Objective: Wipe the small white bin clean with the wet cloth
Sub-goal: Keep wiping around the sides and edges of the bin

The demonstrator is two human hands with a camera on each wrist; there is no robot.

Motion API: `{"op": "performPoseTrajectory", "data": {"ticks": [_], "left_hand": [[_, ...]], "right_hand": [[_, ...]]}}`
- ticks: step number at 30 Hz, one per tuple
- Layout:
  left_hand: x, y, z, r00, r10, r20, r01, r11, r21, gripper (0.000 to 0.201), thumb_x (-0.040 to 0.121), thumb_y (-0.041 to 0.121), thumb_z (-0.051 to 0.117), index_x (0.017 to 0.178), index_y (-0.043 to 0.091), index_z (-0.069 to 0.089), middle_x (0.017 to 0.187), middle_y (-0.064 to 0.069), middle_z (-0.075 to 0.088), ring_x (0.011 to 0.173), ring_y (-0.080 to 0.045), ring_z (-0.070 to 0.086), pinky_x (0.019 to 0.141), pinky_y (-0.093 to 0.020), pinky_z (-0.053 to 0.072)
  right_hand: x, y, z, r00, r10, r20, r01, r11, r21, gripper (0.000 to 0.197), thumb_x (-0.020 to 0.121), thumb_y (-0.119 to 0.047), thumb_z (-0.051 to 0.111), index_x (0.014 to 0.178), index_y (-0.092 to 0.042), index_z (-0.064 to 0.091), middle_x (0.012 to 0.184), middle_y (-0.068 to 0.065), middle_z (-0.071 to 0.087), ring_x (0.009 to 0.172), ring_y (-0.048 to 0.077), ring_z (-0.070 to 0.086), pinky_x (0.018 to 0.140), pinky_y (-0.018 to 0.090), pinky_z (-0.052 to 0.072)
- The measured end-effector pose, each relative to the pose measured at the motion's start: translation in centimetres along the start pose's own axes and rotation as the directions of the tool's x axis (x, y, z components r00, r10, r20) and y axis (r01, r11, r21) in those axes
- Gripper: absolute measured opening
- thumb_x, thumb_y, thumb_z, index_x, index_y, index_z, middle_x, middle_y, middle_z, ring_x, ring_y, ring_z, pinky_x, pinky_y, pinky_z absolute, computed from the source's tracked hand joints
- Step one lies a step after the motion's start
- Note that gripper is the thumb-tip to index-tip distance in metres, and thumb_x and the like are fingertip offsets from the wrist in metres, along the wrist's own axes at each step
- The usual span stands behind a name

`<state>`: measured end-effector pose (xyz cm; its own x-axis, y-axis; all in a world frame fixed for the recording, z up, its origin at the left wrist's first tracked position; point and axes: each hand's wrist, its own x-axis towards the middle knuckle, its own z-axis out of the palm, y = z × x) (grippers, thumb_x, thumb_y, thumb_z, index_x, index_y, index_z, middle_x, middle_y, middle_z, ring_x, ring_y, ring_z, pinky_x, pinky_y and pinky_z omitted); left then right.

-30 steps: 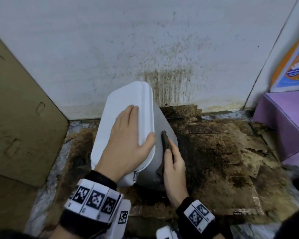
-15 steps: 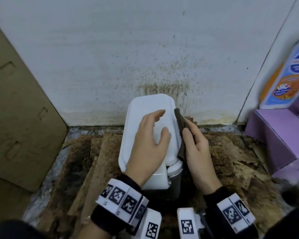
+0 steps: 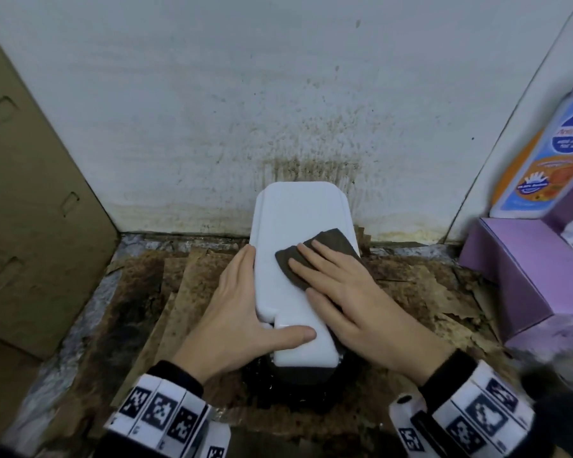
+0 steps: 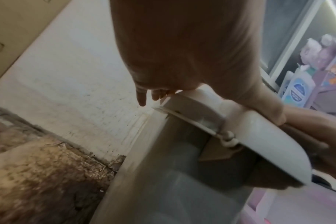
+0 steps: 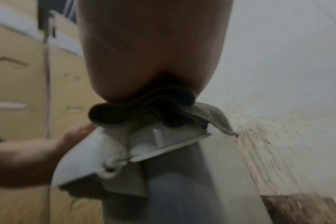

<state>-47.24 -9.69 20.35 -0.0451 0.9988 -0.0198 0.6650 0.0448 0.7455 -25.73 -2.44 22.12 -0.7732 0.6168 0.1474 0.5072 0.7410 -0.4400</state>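
The small white bin [image 3: 298,219] stands upright against the wall with its lid closed. My left hand [image 3: 242,305] holds its left side, the fingers along the lid's edge and the thumb laid across the near end of the lid. A dark wet cloth [image 3: 325,249] lies on the right half of the lid. My right hand [image 3: 331,282] presses it flat with straight fingers. In the left wrist view my left hand [image 4: 182,53] reaches over the lid [image 4: 249,136]. The right wrist view shows the bunched cloth [image 5: 144,109] under my palm, on the lid [image 5: 82,159].
A brown cardboard box [image 3: 30,193] stands at the left. On the right a purple box [image 3: 516,269] carries a white bottle [image 3: 543,160]. The white wall [image 3: 311,110] behind the bin is stained brown. Soiled, torn cardboard [image 3: 427,309] covers the floor.
The bin went from tilted to upright. My right hand brought the cloth from the bin's right side onto the lid. My left hand slid off the lid's top to its left edge.
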Motion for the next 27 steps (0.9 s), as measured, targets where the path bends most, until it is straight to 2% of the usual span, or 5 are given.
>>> {"op": "performPoseTrajectory", "data": {"ticks": [5,9,16,22,27], "left_hand": [[0.1,-0.3,0.4,1.000,0.007,-0.011,-0.008,0.999,-0.041,0.144,0.050,0.091,0.072,0.160,0.044,-0.009,0.165,0.032,-0.007,0.155,0.004,-0.002,0.127,-0.040,0.018],[0.1,0.0,0.5,0.996,0.078,-0.050,-0.081,0.995,-0.065,0.125,0.054,0.084,0.077,0.144,0.068,-0.007,0.155,0.045,-0.001,0.149,0.014,0.004,0.120,-0.033,0.024],[0.1,-1.0,1.0,0.995,0.041,-0.096,-0.054,0.990,-0.132,0.135,0.052,0.086,0.077,0.161,0.048,0.007,0.166,0.030,0.012,0.155,-0.003,0.017,0.121,-0.051,0.032],[0.1,-1.4,1.8,0.991,0.033,-0.131,-0.056,0.983,-0.175,0.134,0.054,0.083,0.079,0.162,0.045,0.010,0.166,0.028,0.017,0.155,-0.004,0.021,0.121,-0.050,0.032],[0.0,-1.8,2.2,0.993,0.020,-0.113,-0.039,0.984,-0.174,0.143,0.049,0.090,0.072,0.162,0.041,0.000,0.166,0.033,0.003,0.155,0.005,0.008,0.126,-0.041,0.025]], "right_hand": [[2.3,1.7,-2.7,0.959,-0.114,0.258,0.156,0.977,-0.147,0.059,0.111,-0.050,0.018,0.166,-0.032,0.007,0.175,-0.013,-0.006,0.158,-0.001,-0.016,0.130,0.027,-0.008],[7.8,5.5,-4.9,0.930,-0.029,0.366,0.108,0.974,-0.199,0.059,0.114,-0.043,0.023,0.166,-0.031,-0.002,0.174,-0.009,-0.014,0.158,0.004,-0.021,0.118,0.012,-0.021],[14.7,9.4,-6.0,0.916,0.106,0.387,-0.025,0.978,-0.209,0.061,0.112,-0.048,0.020,0.166,-0.034,-0.005,0.174,-0.009,-0.018,0.159,0.009,-0.021,0.127,0.031,-0.013],[8.7,4.1,-4.5,0.907,-0.070,0.415,0.182,0.954,-0.237,0.059,0.114,-0.042,0.019,0.165,-0.031,-0.008,0.174,-0.009,-0.018,0.158,0.006,-0.023,0.126,0.024,-0.016],[2.7,0.3,-3.3,0.866,-0.209,0.454,0.319,0.930,-0.181,0.057,0.115,-0.042,0.018,0.164,-0.036,-0.009,0.171,-0.020,-0.021,0.156,-0.001,-0.026,0.128,0.032,-0.011]]}}
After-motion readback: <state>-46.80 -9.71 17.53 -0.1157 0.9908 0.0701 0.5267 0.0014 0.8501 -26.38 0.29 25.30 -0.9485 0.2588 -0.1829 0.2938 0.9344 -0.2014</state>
